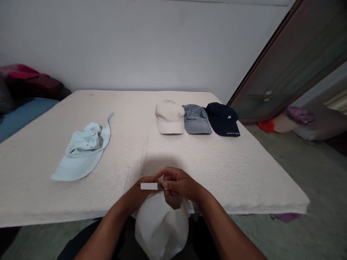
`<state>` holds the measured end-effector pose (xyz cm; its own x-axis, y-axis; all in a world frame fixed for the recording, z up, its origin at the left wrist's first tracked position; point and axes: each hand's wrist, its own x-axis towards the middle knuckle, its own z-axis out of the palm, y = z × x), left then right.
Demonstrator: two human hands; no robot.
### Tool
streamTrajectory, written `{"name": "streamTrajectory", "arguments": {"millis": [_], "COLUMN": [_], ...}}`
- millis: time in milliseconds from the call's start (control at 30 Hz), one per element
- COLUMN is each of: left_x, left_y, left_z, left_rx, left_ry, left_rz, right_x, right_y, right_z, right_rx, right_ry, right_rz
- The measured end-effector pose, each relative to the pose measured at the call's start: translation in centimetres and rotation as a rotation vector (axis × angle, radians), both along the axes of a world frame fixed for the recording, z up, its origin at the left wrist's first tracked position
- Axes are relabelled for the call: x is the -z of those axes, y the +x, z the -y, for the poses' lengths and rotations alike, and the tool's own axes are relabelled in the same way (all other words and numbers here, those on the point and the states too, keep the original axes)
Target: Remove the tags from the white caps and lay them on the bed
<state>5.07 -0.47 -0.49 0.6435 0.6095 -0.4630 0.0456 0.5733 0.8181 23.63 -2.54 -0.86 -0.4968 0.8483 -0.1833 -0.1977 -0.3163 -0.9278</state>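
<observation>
A white cap (159,224) is held close to my body at the front edge of the bed, its back opening towards the wall. My left hand (145,186) is closed on the strap side of the cap, its fingers partly hidden behind the white strap (149,186). My right hand (177,182) pinches the strap at a small brownish buckle (160,186), thumb and fingers together. Fingertips of both hands almost meet above the buckle. A pale blue cap (84,153) lies crumpled to the left, its strap end sticking up.
Along the far right side stand a cream cap (170,117), a grey cap (197,119) and a navy cap (222,119) in a row. They rest on a bed with a cream cover (130,126). A wall backs it, and a dark sliding door (273,79) is at right.
</observation>
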Motion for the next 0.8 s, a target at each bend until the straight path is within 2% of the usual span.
{"name": "streamTrajectory", "arguments": {"millis": [267, 467, 667, 800], "left_x": [0.0, 0.5, 0.5, 0.4], "left_y": [0.3, 0.1, 0.1, 0.3], "left_z": [0.3, 0.3, 0.1, 0.2], "left_rx": [-0.037, -0.132, 0.02, 0.005], "left_ry": [-0.018, -0.05, 0.037, 0.067], "left_rz": [-0.086, -0.021, -0.006, -0.047], "right_x": [-0.4, 0.2, 0.6, 0.5], "right_y": [-0.1, 0.1, -0.1, -0.2], "right_z": [0.0, -0.2, -0.2, -0.1], "right_rx": [0.01, 0.041, 0.054, 0.075], "right_ry": [0.039, 0.075, 0.109, 0.105], "right_rz": [0.138, 0.205, 0.271, 0.301]}}
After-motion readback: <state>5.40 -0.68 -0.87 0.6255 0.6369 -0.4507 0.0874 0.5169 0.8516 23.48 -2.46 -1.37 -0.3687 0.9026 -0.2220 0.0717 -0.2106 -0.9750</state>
